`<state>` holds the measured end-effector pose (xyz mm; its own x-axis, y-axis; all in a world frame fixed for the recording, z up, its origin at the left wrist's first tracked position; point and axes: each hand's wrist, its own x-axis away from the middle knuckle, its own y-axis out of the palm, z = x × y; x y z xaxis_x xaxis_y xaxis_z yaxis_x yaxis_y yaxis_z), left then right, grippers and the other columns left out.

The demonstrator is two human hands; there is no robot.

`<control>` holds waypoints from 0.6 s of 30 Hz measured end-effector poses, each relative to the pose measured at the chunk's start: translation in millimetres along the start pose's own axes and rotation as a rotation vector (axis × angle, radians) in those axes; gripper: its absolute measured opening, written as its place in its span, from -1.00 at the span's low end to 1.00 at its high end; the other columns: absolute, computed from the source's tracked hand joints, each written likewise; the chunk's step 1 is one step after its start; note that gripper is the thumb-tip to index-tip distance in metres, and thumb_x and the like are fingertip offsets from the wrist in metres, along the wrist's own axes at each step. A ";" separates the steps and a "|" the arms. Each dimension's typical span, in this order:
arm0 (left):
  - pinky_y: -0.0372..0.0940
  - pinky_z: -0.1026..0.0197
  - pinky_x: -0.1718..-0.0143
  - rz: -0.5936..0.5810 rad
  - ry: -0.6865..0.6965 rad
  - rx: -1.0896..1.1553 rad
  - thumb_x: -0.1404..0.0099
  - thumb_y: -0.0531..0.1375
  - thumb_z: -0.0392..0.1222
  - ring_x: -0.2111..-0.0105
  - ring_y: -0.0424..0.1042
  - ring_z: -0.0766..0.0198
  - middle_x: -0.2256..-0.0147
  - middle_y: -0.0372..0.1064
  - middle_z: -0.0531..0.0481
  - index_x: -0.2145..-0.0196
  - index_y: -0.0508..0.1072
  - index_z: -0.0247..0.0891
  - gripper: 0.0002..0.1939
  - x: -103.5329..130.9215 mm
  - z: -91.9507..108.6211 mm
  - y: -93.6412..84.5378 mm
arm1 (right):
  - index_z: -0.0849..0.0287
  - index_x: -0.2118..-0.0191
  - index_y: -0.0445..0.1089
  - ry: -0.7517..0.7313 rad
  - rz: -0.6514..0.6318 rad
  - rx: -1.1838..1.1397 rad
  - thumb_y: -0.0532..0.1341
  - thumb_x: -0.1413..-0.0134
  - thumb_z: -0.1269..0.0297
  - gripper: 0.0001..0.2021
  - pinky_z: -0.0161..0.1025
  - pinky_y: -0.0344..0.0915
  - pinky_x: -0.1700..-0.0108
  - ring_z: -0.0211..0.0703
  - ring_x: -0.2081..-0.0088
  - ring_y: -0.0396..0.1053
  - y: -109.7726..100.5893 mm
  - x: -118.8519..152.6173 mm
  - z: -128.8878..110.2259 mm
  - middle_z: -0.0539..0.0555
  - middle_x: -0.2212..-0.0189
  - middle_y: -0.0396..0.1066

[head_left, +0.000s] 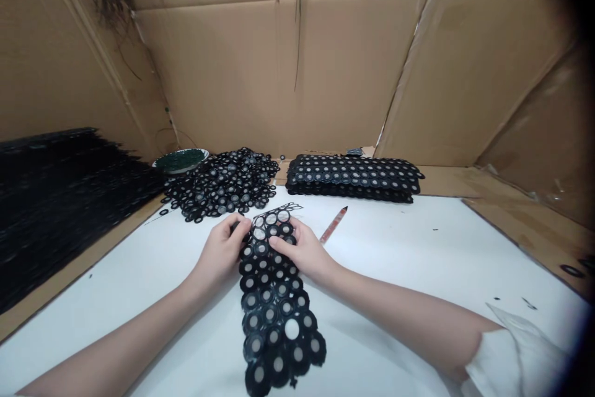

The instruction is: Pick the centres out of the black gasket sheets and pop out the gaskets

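Observation:
A long strip of joined black rings [272, 298] with pale centres hangs toward me over the white tabletop. Its far end narrows into bare, thin wire loops [279, 216]. My left hand [227, 239] is closed at the strip's upper left edge, thumb and fingers pinching a dark piece there. On the right edge, my right hand [300, 247] grips the strip, its thumb on top of the rings and its other fingers partly hidden behind.
Loose black rings [227, 180] are heaped at the back left, beside a bowl [181, 160] of dark green material. Stacked ring strips [353, 177] lie at the back. A red pencil [334, 224] is right of my hands. Dark strands [56, 199] fill the far left; cardboard walls [279, 75] enclose the table.

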<state>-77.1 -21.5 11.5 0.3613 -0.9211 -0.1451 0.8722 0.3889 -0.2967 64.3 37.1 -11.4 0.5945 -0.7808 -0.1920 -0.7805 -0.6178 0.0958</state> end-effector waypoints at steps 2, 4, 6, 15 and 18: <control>0.01 0.37 0.65 0.049 -0.066 0.111 -0.15 0.05 -0.04 0.66 0.06 0.42 0.63 0.08 0.17 0.51 0.23 -0.24 -0.78 -4.2 2.0 -4.3 | 0.16 0.23 0.27 0.033 -0.009 -0.055 0.23 0.13 0.25 -0.73 -0.17 0.23 0.09 -0.14 0.17 0.34 1.3 -0.2 1.1 0.07 0.22 0.39; -0.10 0.38 0.72 0.134 -0.120 0.232 -0.17 0.01 -0.07 0.73 -0.05 0.45 0.69 -0.05 0.20 0.47 0.24 -0.23 -0.82 -9.0 5.2 -11.9 | 0.18 0.28 0.29 0.058 -0.014 -0.077 0.25 0.16 0.24 -0.75 -0.16 0.24 0.11 -0.14 0.21 0.35 2.2 0.9 2.1 0.07 0.26 0.40; -0.19 0.38 0.74 0.263 -0.109 0.302 -0.18 -0.04 -0.11 0.75 -0.14 0.45 0.71 -0.16 0.23 0.45 0.23 -0.21 -0.84 -12.8 8.4 -20.1 | 0.19 0.33 0.29 0.074 -0.017 -0.093 0.27 0.18 0.23 -0.76 -0.15 0.24 0.13 -0.15 0.25 0.35 2.2 2.5 3.2 0.06 0.31 0.41; 0.15 0.31 0.43 0.133 0.376 -0.369 -0.22 -0.01 -0.13 0.48 0.24 0.34 0.48 0.29 0.08 0.42 0.34 -0.21 -0.81 12.9 15.9 -12.3 | 0.19 0.32 0.38 0.148 -0.077 -0.302 0.14 0.02 0.04 -0.70 -0.12 0.18 0.07 -0.15 0.26 0.35 0.8 -0.3 7.9 0.07 0.34 0.42; 0.17 0.30 0.36 0.114 0.395 -0.422 -0.24 -0.02 -0.14 0.43 0.29 0.31 0.42 0.35 0.08 0.35 0.37 -0.20 -0.79 14.2 14.1 -12.4 | 0.19 0.34 0.39 0.198 -0.064 -0.313 0.15 0.04 0.07 -0.72 -0.12 0.17 0.06 -0.14 0.26 0.35 0.2 -1.6 9.3 0.06 0.36 0.42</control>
<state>-78.1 -39.7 26.4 0.2246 -0.8274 -0.5147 0.5991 0.5339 -0.5967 61.4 39.2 -20.2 0.6900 -0.7236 -0.0179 -0.6619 -0.6407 0.3891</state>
